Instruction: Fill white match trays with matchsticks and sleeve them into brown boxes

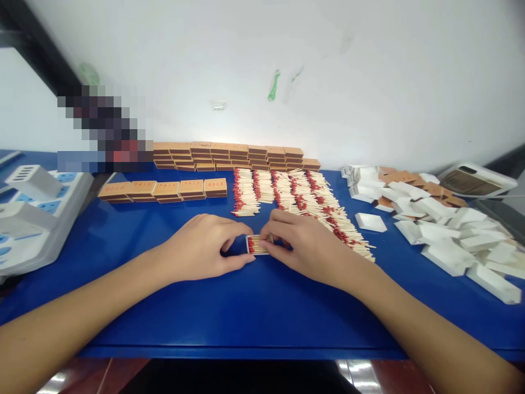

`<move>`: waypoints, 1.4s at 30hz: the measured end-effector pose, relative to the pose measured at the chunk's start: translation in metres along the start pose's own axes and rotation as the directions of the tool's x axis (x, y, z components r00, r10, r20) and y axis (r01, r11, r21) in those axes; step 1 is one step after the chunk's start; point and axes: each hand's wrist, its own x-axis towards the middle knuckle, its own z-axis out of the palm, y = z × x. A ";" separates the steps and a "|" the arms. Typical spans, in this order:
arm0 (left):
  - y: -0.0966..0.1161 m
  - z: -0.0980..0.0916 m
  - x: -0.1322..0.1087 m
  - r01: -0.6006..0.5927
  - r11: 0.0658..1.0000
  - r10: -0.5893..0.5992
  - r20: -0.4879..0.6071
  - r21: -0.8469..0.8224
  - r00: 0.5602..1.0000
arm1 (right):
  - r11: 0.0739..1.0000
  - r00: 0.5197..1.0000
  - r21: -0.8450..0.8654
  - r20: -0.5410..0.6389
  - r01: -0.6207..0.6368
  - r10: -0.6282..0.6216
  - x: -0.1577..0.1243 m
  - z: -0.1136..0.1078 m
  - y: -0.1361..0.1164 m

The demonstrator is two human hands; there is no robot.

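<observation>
Match tray (257, 248): located betw. the hands, over the blue tabletop (254, 312); contact w/ the surface can't be confirmed.

L hand (200, 243): at tray's 9 o'clock end, thumb and index gripping opposite corners, prob. to brace the tray. R hand (311, 243): bent fingers over the 3 o'clock end; can't tell if they pinch the wall or the sticks. This position presumably keeps contents level.

Orientation: tray opens upward, long axis 9–3 o'clock. Red match heads (251, 245) inside point to 9, sticks run toward 3.

Match rows (283, 189): 12 to 3 o'clock of tray, mostly heads to 9, i.e. same dir.; prob. set close for short R-hand reach. White trays (443, 241): approx. 3 o'clock, heaped loosely, likely since order doesn't matter there. Matchbox row (166, 191): 10 o'clock, end to end. Matchbox stack (229, 156): 11 o'clock, next to wall (184, 65), presumably for stability.
</observation>
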 end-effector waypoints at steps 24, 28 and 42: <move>-0.004 -0.005 0.003 0.018 1.000 -0.018 0.047 -0.003 0.999 | 0.996 0.996 0.002 0.021 -0.086 0.086 0.003 -0.002 0.000; -0.003 -0.005 0.003 0.013 1.000 -0.013 0.057 -0.003 0.998 | 0.998 0.998 0.010 0.006 -0.067 0.067 0.003 0.000 0.001; -0.001 -0.005 0.003 0.002 1.000 -0.002 0.061 0.010 0.998 | 1.000 1.000 0.001 -0.009 -0.022 0.022 0.002 0.000 0.001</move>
